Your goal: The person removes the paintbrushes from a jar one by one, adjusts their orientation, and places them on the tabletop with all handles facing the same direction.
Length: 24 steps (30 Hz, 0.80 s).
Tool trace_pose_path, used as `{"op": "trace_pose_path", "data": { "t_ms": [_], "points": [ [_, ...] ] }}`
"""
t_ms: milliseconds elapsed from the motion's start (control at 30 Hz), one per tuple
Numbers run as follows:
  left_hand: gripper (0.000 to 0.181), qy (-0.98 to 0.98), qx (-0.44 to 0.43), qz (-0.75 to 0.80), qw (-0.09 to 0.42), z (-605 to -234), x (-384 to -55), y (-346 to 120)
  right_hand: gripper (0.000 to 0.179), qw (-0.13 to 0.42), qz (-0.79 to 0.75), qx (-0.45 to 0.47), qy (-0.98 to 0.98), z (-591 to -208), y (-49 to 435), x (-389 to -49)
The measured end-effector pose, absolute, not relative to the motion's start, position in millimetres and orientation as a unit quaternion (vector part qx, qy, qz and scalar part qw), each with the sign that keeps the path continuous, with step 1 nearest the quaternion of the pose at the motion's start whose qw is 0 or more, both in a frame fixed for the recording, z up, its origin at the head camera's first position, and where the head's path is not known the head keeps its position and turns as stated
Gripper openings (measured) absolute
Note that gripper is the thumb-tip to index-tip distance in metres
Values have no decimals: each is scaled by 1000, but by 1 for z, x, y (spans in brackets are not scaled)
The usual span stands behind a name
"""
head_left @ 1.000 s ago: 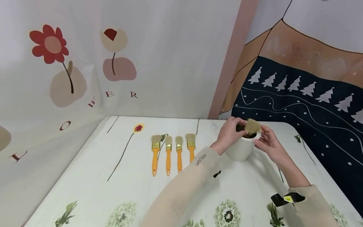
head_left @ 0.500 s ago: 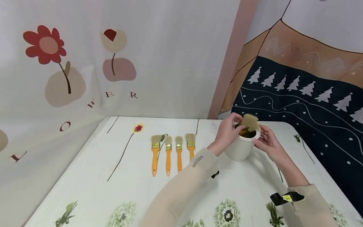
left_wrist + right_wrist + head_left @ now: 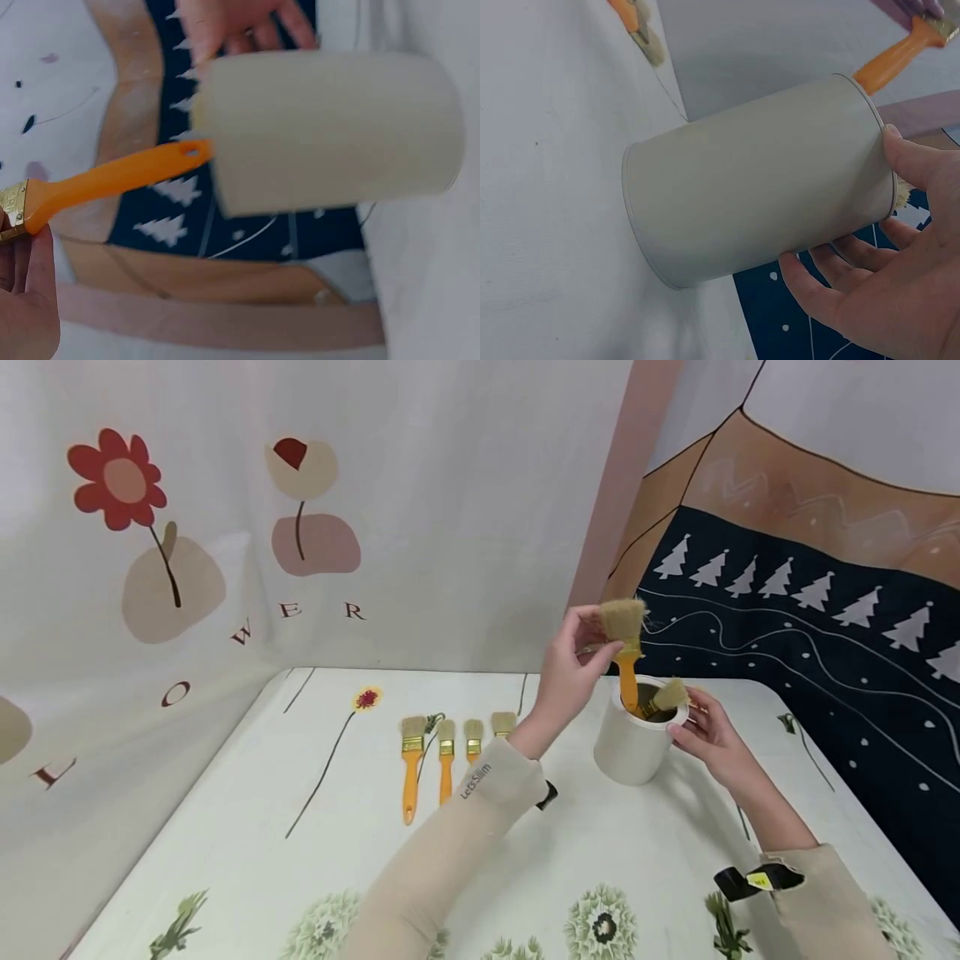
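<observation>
My left hand pinches a wide paintbrush by its metal band, bristles up. Its orange handle points down, with the end right at the rim of a white cylindrical pot. In the left wrist view the orange handle runs from the fingers to the pot's mouth. My right hand holds the pot near the top, thumb at the rim and fingers along the side, as the right wrist view shows at the hand. A second brush leans inside the pot, its bristles over the rim.
Several orange-handled paintbrushes lie in a row left of the pot, among them a wide brush and a narrow one; my left sleeve covers part of the row. A flower-printed white cloth covers the table. Printed curtains hang behind.
My left hand has risen up and left from the pot's mouth, drawing the wide brush up until most of its handle shows. The other brush inside has come into view. The right hand stays put.
</observation>
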<state>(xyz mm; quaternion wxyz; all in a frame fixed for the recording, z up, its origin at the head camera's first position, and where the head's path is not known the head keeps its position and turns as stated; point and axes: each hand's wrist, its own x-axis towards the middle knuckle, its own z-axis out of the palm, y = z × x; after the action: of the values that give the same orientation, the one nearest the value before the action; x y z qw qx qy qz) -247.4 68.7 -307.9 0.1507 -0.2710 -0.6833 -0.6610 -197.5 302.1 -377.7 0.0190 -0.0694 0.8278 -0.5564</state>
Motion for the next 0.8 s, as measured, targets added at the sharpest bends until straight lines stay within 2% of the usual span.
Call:
{"op": "trace_pose_path", "data": {
  "t_ms": [267, 533, 800],
  "points": [
    [57, -663, -264, -676, 183, -286, -246, 17, 75, 7, -554, -92, 827, -376, 303, -198],
    [76, -685, -220, -665, 201, -288, -251, -52, 77, 18, -555, -77, 828, -374, 301, -199],
    [65, -744, -162, -613, 211, -303, -247, -121, 78, 20, -556, -76, 827, -377, 302, -198]
  ]
}}
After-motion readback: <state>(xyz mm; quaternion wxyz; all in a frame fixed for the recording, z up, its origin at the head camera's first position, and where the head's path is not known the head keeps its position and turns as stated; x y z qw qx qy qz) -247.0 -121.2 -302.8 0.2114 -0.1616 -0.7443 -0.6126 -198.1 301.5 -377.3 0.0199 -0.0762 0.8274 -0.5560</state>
